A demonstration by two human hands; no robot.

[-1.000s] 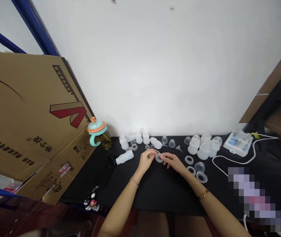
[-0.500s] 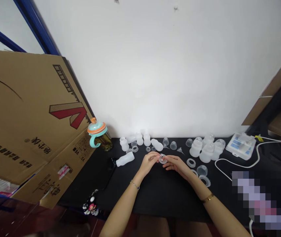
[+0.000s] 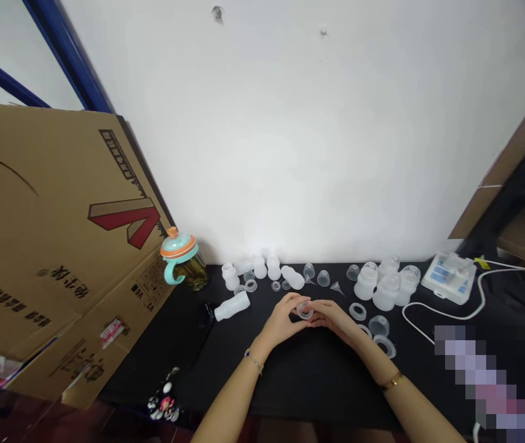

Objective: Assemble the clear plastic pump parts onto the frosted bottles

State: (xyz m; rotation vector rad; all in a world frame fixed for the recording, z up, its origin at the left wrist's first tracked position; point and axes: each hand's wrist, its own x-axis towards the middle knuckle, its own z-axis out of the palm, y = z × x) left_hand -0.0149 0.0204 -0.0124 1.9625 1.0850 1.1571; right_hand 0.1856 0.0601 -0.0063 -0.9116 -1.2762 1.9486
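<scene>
Ring (image 3: 305, 317): clear, over black table (image 3: 308, 381) | left hand (image 3: 281, 321): gripping left edge | right hand (image 3: 335, 318): gripping right edge

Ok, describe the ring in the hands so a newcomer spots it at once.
Over the black table, near its middle, are the left hand and right hand. Between them is a small translucent ring. Unlike the loose rings lying to its right, it is held.
</scene>
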